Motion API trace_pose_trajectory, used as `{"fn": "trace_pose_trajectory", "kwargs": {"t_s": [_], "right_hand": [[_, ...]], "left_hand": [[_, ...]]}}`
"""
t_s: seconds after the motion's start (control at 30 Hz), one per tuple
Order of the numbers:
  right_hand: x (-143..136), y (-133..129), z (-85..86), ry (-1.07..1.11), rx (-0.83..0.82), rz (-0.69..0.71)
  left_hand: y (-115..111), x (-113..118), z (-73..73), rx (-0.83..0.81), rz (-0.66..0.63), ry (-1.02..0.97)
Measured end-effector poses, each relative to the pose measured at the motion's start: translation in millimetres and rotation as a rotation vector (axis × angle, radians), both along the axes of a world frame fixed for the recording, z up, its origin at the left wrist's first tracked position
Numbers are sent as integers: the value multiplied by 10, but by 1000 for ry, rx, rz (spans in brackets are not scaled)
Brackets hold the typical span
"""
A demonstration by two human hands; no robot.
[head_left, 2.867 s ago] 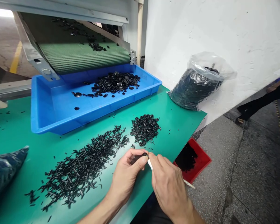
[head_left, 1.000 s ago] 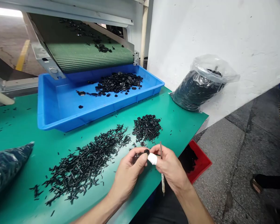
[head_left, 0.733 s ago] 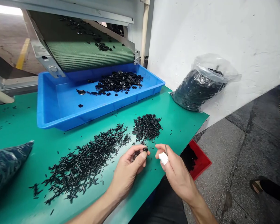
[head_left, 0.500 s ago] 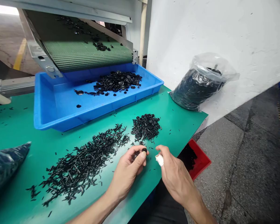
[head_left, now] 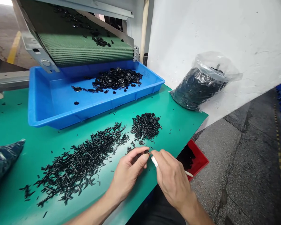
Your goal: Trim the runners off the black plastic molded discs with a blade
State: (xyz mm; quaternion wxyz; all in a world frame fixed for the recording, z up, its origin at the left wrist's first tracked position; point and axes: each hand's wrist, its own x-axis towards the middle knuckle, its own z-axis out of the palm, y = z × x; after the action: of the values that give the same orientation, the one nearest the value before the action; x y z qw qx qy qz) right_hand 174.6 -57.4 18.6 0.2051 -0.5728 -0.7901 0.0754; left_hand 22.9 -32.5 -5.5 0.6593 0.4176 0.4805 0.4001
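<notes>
My left hand (head_left: 128,172) is closed, thumb against fingers, round a small round black part (head_left: 146,152) near the table's front edge. Beside it, almost touching, my right hand (head_left: 172,175) is closed on a thin pale stick (head_left: 189,173), whose end sticks out behind the hand. Something white is wrapped at the right thumb or fingertip. Just beyond the hands lies a pile of small black round parts (head_left: 146,126). To the left spreads a long heap of thin black sprue-like pieces (head_left: 77,165).
A blue tray (head_left: 96,109) with black parts sits under a green conveyor belt (head_left: 84,51). An open clear bag (head_left: 196,87) leans against the white wall. Another bag (head_left: 6,159) lies far left. A red bin (head_left: 202,159) stands below the table's right edge.
My right hand has moved left to the part in my left hand, and its fingers have closed in. The pale stick's rear end now shows behind it. The view has shifted slightly.
</notes>
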Motion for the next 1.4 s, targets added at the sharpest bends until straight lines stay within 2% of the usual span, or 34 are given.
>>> {"fn": "trace_pose_trajectory", "kwargs": {"t_s": [0.2, 0.3, 0.37, 0.5, 0.6, 0.67, 0.77, 0.9, 1.07, 1.13, 1.23, 1.4], "right_hand": [[-96, -15, -38, -35, 37, -42], [-122, -25, -29, -13, 3, -67], [-96, 0, 8, 72, -123, -73], [45, 149, 76, 313, -496, -2], [142, 274, 49, 471, -583, 22], [169, 336, 9, 459, -541, -11], [137, 410, -24, 327, -364, -50], [-14, 516, 5, 139, -229, 4], [-149, 627, 18, -69, -238, 14], [-130, 636, 5, -29, -235, 7], [-52, 593, 7, 146, -212, -7], [-33, 405, 72, 398, -164, -59]], "left_hand": [[-6, 12, 13, 24, 1, 35], [-2, 11, 3, 12, 11, 38], [3, 6, 5, 52, 4, 65], [10, -3, 25, 143, -36, 110], [3, -7, 9, 100, -34, 103], [-4, -6, -17, 39, 8, 57], [2, 1, -33, -25, 123, -105], [41, 14, 37, -50, 295, -302], [65, -4, 118, -68, 293, -334], [61, -14, 109, -77, 261, -304], [50, -19, 62, -87, 198, -222], [28, -16, -1, -45, 95, -100]]}}
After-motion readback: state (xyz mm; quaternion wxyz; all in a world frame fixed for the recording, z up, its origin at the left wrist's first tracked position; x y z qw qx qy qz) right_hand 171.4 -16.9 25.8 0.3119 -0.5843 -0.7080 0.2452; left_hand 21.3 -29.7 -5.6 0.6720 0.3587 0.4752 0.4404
